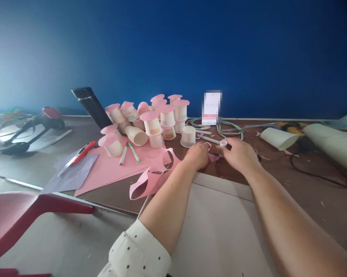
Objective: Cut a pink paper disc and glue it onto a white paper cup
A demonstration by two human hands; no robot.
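My left hand (198, 155) is closed, fingers curled, with a piece of pink paper (213, 158) showing at the fingertips. Just to its right, my right hand (240, 154) pinches a small white round object (223, 143), like a cap or a small roll; its kind is unclear. An upright white paper cup (188, 136) stands right behind my left hand. A white pen (208, 139) lies between the cup and my right hand. Cut pink paper with round holes (157, 179) lies beside my left forearm.
Stacked paper cups with pink paper discs (151, 125) stand at the back. Left are pink sheets (88, 175), markers (133, 151), a red cutter (81, 156) and a black bottle (92, 107). A lying cup (278, 138) and cup stack (333, 146) are right. A red chair (14, 215) stands front left.
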